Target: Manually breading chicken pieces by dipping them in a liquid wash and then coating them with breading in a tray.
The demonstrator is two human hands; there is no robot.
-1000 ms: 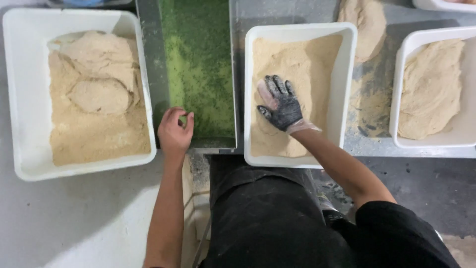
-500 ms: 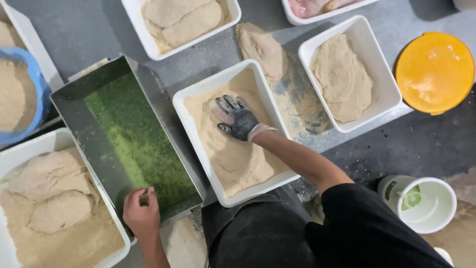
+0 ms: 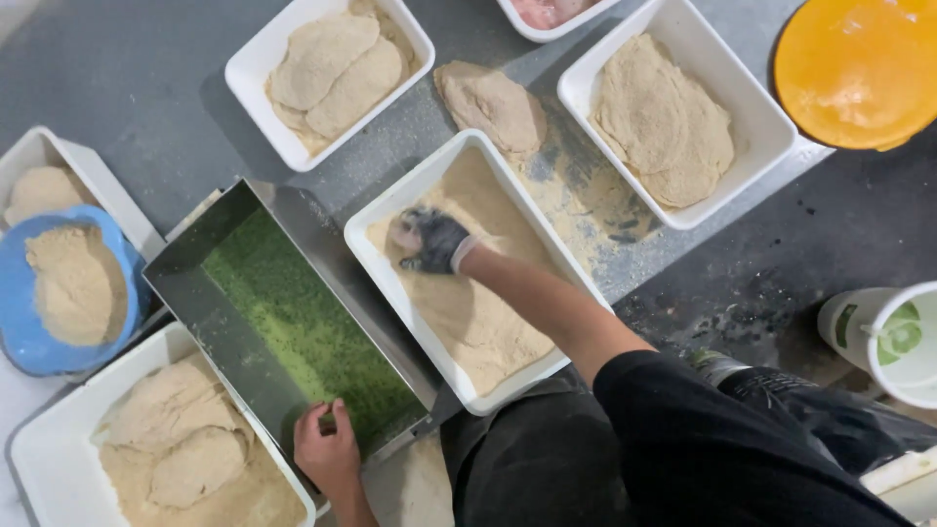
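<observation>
Right hand (image 3: 434, 240), in a dark glove dusted with crumbs, curls over a pale breaded piece (image 3: 402, 232) and presses it into the white tray (image 3: 390, 283) of tan breadcrumbs; fingers bent, gripping the piece's edge. The piece is flat, beige and fully coated, lying at the fingertips near the tray's far end. Left hand (image 3: 328, 451), bare, is closed on the near rim of the metal pan (image 3: 195, 293), which holds green crumbs. Just left of that hand, a white tray (image 3: 39, 459) holds coated cutlets. Beyond the right hand, a loose cutlet (image 3: 493, 102) lies on the table.
</observation>
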